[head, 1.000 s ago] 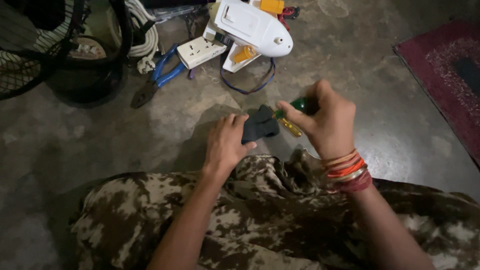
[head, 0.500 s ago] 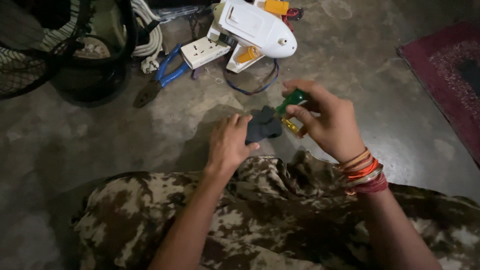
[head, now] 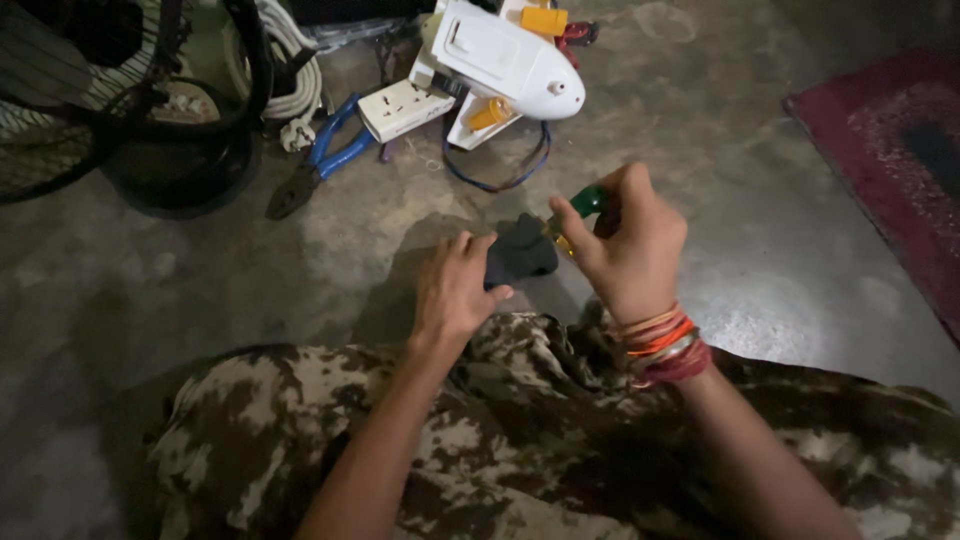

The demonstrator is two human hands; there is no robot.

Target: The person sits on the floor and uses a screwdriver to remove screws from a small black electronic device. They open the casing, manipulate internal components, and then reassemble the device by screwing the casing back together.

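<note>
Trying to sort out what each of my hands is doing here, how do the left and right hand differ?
The left hand lies low and spread, fingers resting on a small black part; the right hand is raised and curled around a green-handled screwdriver. The right wrist wears orange and red bangles; the left wrist is bare. Both work above the camouflage-clad lap.
</note>
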